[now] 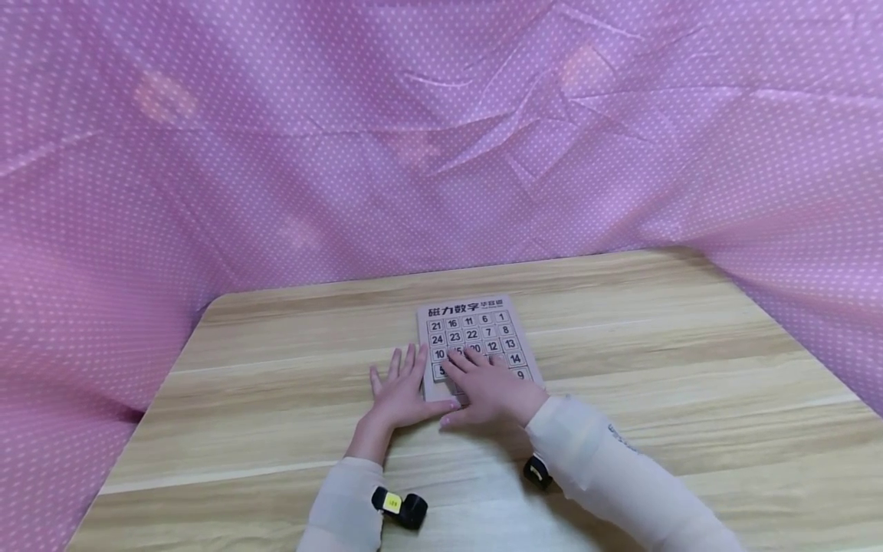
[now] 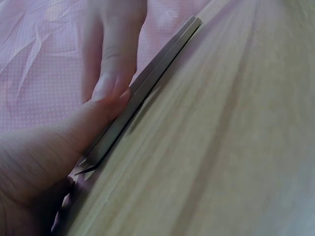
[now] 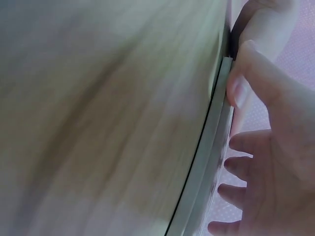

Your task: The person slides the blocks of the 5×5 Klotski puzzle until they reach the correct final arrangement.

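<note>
A flat number sliding puzzle (image 1: 464, 304) lies on the table, with a printed title above rows of numbered tiles. My left hand (image 1: 402, 397) rests along its left side, fingers spread and straight, thumb stretched across the near edge. My right hand (image 1: 491, 387) lies over the lower tiles with its fingers extended, hiding several numbers. Near the bottom edge the two thumbs come close together. In the left wrist view the left thumb (image 2: 93, 120) is at the puzzle's thin edge (image 2: 160, 69). The right wrist view shows the right fingers (image 3: 238, 168) reaching over the board's side (image 3: 209, 132).
The light wood-grain table (image 1: 276, 391) extends around the puzzle on all sides. A pink dotted cloth (image 1: 386, 153) hangs behind and beside it. Black wrist devices sit on the left sleeve (image 1: 336, 498) and the right sleeve (image 1: 607, 468).
</note>
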`<act>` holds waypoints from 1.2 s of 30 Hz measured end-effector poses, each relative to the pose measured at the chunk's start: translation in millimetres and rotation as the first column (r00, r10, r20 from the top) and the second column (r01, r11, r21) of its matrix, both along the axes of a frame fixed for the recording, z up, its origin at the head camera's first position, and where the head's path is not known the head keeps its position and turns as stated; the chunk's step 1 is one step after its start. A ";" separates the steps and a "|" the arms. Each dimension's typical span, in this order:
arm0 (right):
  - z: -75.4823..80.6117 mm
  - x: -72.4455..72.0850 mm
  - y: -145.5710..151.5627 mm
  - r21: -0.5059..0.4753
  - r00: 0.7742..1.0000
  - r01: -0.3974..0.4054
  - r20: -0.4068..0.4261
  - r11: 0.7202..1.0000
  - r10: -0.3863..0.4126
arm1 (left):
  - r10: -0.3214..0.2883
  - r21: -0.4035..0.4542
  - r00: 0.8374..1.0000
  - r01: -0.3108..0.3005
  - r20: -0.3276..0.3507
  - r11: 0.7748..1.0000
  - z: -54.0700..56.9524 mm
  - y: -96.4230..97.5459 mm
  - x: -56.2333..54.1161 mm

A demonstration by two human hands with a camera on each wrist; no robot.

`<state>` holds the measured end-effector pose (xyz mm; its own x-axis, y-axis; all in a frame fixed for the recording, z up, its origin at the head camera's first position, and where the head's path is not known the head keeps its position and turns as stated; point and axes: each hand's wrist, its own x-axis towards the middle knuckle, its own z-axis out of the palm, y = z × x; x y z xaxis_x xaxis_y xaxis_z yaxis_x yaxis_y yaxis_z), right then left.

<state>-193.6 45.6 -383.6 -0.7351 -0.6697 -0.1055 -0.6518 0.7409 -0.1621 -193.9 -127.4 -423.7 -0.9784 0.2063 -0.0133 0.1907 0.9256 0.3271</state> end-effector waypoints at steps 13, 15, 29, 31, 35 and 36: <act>-0.9 2.9 -4.8 0.077 0.999 -0.030 -0.026 0.997 0.032 | 0.005 0.008 1.000 -0.005 0.007 1.000 -2.3 0.0 -1.8; -1.1 5.4 -3.8 0.081 0.999 -0.029 -0.025 0.996 0.031 | 0.004 0.007 1.000 -0.004 0.014 1.000 -2.7 0.1 -1.8; -1.4 15.2 1.1 0.079 0.999 -0.043 0.011 0.996 0.042 | -0.009 0.023 1.000 0.009 0.014 1.000 -1.1 -0.5 -0.8; -1.0 16.5 1.5 0.082 0.999 -0.045 0.011 0.996 0.044 | -0.007 0.025 1.000 0.006 0.014 1.000 -0.4 -0.5 -0.6; -0.9 18.0 2.7 0.085 0.999 -0.049 0.006 0.995 0.049 | -0.008 0.023 1.000 0.007 0.010 1.000 0.0 -0.1 -0.4; -0.7 17.9 3.0 0.080 0.999 -0.049 0.010 0.996 0.048 | -0.008 0.022 1.000 0.008 0.010 1.000 0.1 -0.1 -0.3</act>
<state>-175.6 48.6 -384.3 -0.7008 -0.6938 -0.1660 -0.6861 0.7192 -0.1091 -194.2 -127.5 -423.7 -0.9766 0.2143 -0.0186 0.1945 0.9167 0.3491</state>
